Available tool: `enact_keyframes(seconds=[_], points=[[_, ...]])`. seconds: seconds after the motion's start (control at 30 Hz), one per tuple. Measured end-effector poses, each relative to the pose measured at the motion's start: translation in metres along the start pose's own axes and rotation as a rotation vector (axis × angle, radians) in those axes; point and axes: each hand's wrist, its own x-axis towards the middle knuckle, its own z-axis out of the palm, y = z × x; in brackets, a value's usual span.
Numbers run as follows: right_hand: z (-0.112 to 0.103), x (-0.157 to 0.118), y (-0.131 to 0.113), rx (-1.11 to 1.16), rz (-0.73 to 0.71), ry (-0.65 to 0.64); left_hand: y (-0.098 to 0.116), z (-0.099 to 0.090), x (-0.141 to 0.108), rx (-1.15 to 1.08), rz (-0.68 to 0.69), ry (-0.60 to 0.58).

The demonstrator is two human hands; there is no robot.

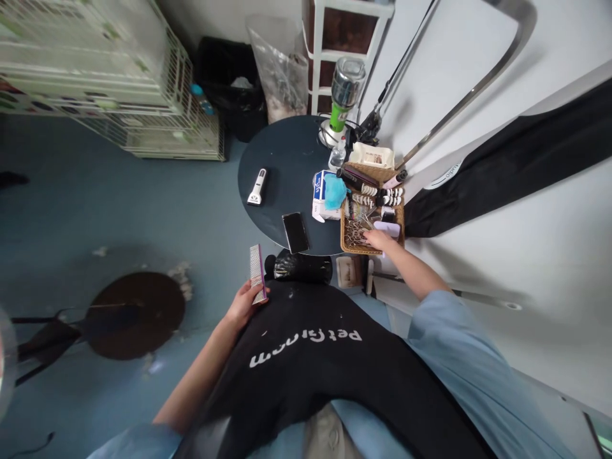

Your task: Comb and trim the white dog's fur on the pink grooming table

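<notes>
The left hand (245,303) grips one end of the comb (257,264), holding it out at the edge of the black apron (306,357), purple spine turned to the right. The right hand (377,240) reaches into the basket (361,250) on the right side of the round table (287,153), fingertips down at the scissors (352,233) — from here I can't tell whether they've closed on any. A lilac thing (388,228) lies just beside that hand. Leftward across the tabletop come a box (318,203), a phone (296,232) near the edge — and a white clipper (257,187), well apart from the basket
</notes>
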Motion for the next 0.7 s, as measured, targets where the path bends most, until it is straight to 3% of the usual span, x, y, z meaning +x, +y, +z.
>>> enact_keyframes(seconds=[0.33,0.5,0.57,0.63,0.7], points=[[0.006,-0.005,-0.029,0.083,0.078,0.146,0.0,0.007,-0.001,0.076,0.006,-0.044],[-0.021,-0.005,-0.039,0.217,0.192,0.323,0.008,0.007,-0.001,0.134,0.008,-0.035],[-0.036,-0.023,-0.046,0.418,0.25,0.488,0.005,0.005,0.005,0.207,0.023,-0.072],[-0.048,-0.052,-0.06,0.777,0.268,0.661,0.005,0.001,0.014,0.358,0.076,-0.134],[-0.055,-0.08,-0.088,1.254,0.201,0.678,0.015,-0.003,0.025,0.605,0.175,-0.323]])
